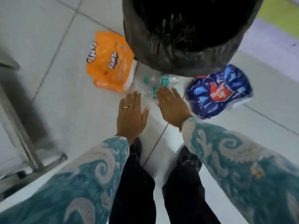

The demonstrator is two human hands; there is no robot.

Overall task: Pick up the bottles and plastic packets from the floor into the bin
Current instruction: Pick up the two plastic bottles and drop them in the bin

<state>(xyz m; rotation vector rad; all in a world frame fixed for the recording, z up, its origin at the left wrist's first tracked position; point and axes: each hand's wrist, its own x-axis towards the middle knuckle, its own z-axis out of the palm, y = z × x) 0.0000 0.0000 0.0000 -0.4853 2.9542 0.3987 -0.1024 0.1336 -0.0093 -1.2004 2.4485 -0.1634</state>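
Two clear plastic bottles with teal labels lie on the tiled floor, one (161, 80) close to the bin and one (148, 93) nearer me. An orange Fanta plastic packet (108, 62) lies to their left, and a blue plastic packet (218, 91) to their right. Above them stands the bin (186, 59), lined with a black bag, its mouth open and dark. My left hand (131, 115) hovers flat with fingers apart just below the nearer bottle, holding nothing. Its ring finger wears a ring. My right hand (172, 107) is also open, its fingertips over the nearer bottle.
A grey metal furniture leg (24, 126) with a foot plate stands at the left. My dark trousers and shoes (189, 159) are below the hands. A yellow-green strip (281, 15) of floor shows at the top right. The image is slightly blurred.
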